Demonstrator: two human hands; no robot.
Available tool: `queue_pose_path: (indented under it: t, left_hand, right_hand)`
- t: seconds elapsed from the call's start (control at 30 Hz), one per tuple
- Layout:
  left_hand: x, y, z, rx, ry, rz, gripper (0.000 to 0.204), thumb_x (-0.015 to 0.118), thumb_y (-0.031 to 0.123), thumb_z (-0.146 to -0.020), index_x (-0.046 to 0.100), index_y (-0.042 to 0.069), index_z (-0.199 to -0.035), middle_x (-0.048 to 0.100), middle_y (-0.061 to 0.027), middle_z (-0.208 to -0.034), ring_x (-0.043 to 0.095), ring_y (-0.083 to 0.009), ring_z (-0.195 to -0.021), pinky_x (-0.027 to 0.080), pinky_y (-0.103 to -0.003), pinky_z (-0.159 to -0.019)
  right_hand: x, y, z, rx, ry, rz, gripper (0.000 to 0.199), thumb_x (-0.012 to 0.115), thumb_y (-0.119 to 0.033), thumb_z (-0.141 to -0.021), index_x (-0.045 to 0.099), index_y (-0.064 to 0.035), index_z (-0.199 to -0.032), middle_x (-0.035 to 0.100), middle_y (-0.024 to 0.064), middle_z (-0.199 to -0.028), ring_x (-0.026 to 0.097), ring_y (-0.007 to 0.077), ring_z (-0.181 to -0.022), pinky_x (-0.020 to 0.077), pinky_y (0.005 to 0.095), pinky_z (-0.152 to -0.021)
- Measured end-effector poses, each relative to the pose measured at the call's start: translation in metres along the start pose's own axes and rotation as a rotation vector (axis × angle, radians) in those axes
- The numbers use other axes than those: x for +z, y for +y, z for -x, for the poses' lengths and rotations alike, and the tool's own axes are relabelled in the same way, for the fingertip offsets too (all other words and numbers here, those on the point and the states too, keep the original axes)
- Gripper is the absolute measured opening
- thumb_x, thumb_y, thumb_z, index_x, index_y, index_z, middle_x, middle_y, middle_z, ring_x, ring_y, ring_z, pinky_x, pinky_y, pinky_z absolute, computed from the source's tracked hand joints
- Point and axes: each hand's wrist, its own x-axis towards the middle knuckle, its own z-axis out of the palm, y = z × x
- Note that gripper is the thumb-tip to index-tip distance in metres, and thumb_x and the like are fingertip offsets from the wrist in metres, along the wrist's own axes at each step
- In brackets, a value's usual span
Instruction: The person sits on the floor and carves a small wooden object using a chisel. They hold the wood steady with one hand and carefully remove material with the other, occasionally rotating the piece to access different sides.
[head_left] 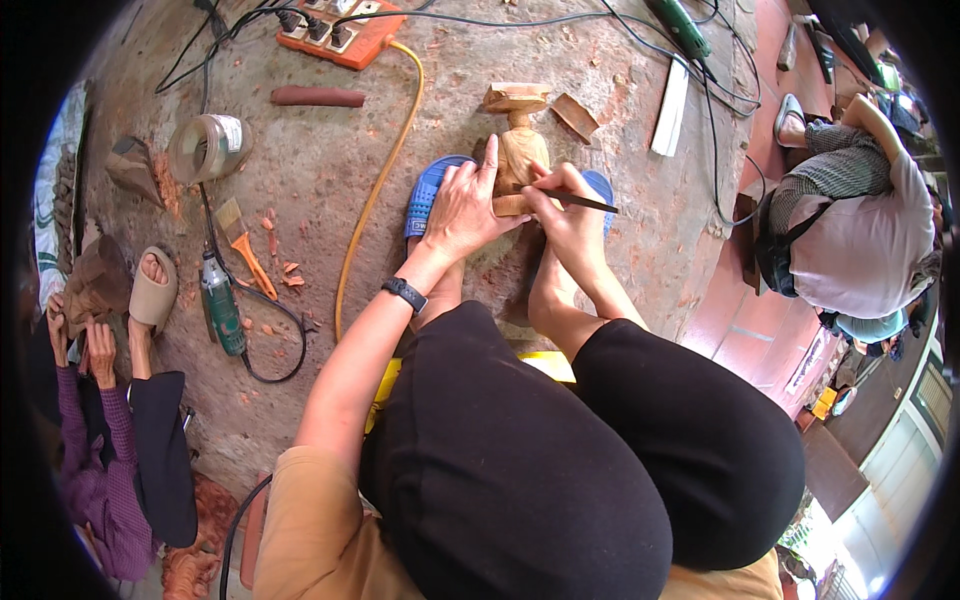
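Observation:
Between my feet, in blue sandals (430, 195), stands a pale wooden carving (522, 155) with a rounded body, a narrow neck and a wide flat top. My left hand (465, 205) grips its base from the left, the thumb along the lower edge and one finger pointing up beside the body. Pinched in my right hand (572, 218) is a slim dark pencil-like tool (590, 203). Its inner end meets the lower front of the carving; the exact tip is hard to make out.
An orange power strip (345, 38) with a yellow cord lies ahead. Green rotary tools (222, 305), a brush (245, 245), a clear tub (208, 148) and wood scraps (575, 117) are around. One person (105, 400) works at left; another (850, 210) sits at right.

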Motion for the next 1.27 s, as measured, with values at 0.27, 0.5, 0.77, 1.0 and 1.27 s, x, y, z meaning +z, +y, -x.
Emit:
queue_pose_path:
  t: [0.27, 0.5, 0.77, 1.0, 1.27]
  left_hand:
    - [-0.001, 0.005, -0.002, -0.021, -0.033, 0.009, 0.129, 0.091, 0.048, -0.069, 0.017, -0.006, -0.160, 0.064, -0.0209, -0.101, 0.061, -0.0352, -0.094, 0.047, -0.044, -0.091]
    - [-0.001, 0.003, -0.001, -0.015, -0.009, 0.006, 0.128, 0.091, 0.047, -0.068, 0.019, -0.006, -0.160, 0.064, -0.0206, -0.100, 0.062, -0.0344, -0.094, 0.047, -0.044, -0.091]
    - [-0.001, 0.003, -0.002, -0.020, -0.004, -0.002, 0.128, 0.091, 0.047, -0.068, 0.019, -0.006, -0.160, 0.064, -0.0210, -0.099, 0.062, -0.0343, -0.094, 0.047, -0.044, -0.090]
    - [-0.002, 0.003, -0.001, -0.016, -0.010, 0.000, 0.129, 0.091, 0.048, -0.068, 0.019, -0.006, -0.160, 0.064, -0.0196, -0.098, 0.062, -0.0341, -0.092, 0.047, -0.043, -0.089]
    - [0.001, 0.000, 0.000, 0.012, 0.004, 0.032, 0.131, 0.090, 0.052, -0.069, 0.017, -0.003, -0.162, 0.061, -0.0186, -0.103, 0.060, -0.0327, -0.095, 0.046, -0.043, -0.093]
  right_hand:
    - [-0.005, -0.001, -0.010, 0.092, 0.044, -0.045, 0.011, 0.072, 0.002, -0.089, 0.062, 0.0029, -0.086, 0.073, 0.0122, -0.093, 0.073, 0.0212, -0.105, 0.0560, 0.0333, -0.086]
    - [-0.004, -0.011, -0.011, 0.134, -0.011, 0.127, 0.011, 0.075, -0.002, -0.086, 0.065, 0.0019, -0.090, 0.075, 0.0147, -0.089, 0.073, 0.0166, -0.090, 0.0562, 0.0329, -0.077]
    - [0.001, -0.007, -0.009, 0.005, -0.023, 0.230, 0.013, 0.075, -0.003, -0.087, 0.063, 0.0023, -0.088, 0.075, 0.0151, -0.090, 0.075, 0.0193, -0.091, 0.0567, 0.0334, -0.077]
    - [0.003, 0.002, -0.010, 0.013, 0.019, 0.072, 0.011, 0.072, 0.002, -0.088, 0.061, 0.0034, -0.087, 0.073, 0.0123, -0.087, 0.073, 0.0171, -0.098, 0.0569, 0.0320, -0.079]
    - [-0.001, -0.001, -0.007, 0.072, 0.076, -0.033, 0.011, 0.071, 0.003, -0.089, 0.061, 0.0012, -0.085, 0.074, 0.0137, -0.087, 0.073, 0.0232, -0.108, 0.0573, 0.0315, -0.083]
